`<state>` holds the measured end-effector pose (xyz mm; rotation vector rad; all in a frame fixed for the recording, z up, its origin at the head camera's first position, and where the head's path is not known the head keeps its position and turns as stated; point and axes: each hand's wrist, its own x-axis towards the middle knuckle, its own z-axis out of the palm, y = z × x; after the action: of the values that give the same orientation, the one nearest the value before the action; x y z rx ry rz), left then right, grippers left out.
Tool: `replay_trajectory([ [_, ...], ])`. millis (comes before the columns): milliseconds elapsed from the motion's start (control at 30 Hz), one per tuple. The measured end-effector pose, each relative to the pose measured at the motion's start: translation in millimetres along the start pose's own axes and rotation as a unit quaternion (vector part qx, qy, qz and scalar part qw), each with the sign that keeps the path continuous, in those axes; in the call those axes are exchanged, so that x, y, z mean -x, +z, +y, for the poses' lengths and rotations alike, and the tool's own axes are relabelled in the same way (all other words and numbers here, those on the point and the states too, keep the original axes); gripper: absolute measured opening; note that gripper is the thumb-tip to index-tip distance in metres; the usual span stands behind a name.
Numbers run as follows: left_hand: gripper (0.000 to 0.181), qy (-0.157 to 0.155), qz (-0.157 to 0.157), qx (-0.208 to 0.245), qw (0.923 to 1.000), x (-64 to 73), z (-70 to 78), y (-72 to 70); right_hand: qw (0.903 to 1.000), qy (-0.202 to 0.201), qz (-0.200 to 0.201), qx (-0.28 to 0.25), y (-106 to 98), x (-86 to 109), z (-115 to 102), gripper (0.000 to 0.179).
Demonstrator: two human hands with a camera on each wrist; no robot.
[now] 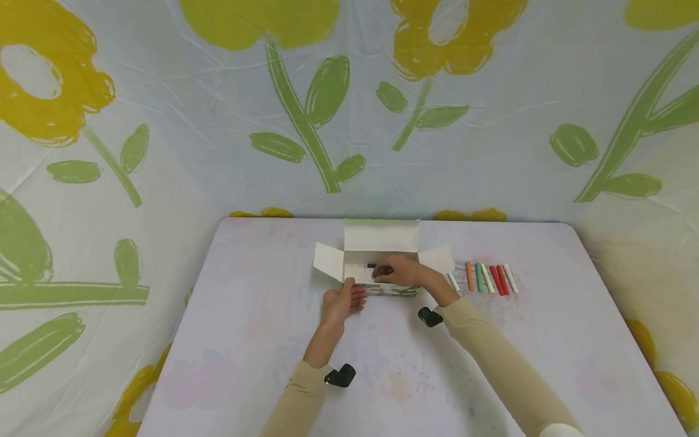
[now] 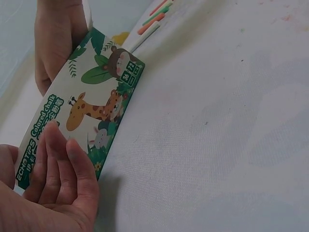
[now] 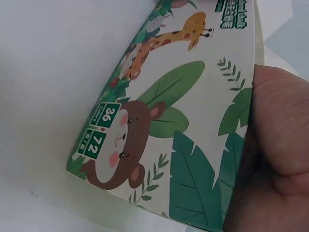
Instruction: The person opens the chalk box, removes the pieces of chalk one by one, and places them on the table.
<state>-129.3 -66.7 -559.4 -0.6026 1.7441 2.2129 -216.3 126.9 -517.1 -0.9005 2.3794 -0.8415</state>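
Observation:
A white and green chalk box [image 1: 392,291] with printed animals stands with its flaps spread. My left hand [image 1: 341,300] holds the box at its front left, thumb at the top edge and fingers along the printed front [image 2: 91,106]. My right hand [image 1: 400,271] reaches over the front wall into the box. A dark stick [image 1: 371,265], seemingly chalk, shows beside its fingers; whether they grip it cannot be made out. In the right wrist view, the front wall [image 3: 193,106] hides the fingertips of the right hand [image 3: 280,145].
Right of the box lie several chalk sticks: an orange one [image 1: 469,276], a green one [image 1: 479,277], red ones [image 1: 498,280] and pale ones [image 1: 510,278]. One white stick [image 1: 453,281] lies by the right flap [image 1: 438,259]. A flowered cloth [image 1: 349,121] hangs behind the table [image 1: 246,340].

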Motion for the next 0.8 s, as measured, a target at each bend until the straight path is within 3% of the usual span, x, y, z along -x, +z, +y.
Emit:
replay_trajectory([
  [200,0.046,-0.004,-0.011,0.003,0.9999,0.3,3.4,-0.2,0.9964,0.037,-0.073,-0.022,-5,-10.1,3,0.019],
  [333,0.046,-0.008,-0.013,-0.001,0.9999,-1.3,4.6,0.5,0.9935,0.052,-0.099,-0.024,-8,-14.8,2,0.02],
  [567,0.045,0.0,0.003,0.01,0.9999,-1.2,0.3,2.8,0.9905,0.065,-0.119,-0.022,-9,-18.2,1,0.02],
  [800,0.043,0.01,0.013,0.011,0.9998,-2.7,-2.4,3.1,0.992,0.038,-0.117,-0.031,-10,-16.6,5,0.02],
])
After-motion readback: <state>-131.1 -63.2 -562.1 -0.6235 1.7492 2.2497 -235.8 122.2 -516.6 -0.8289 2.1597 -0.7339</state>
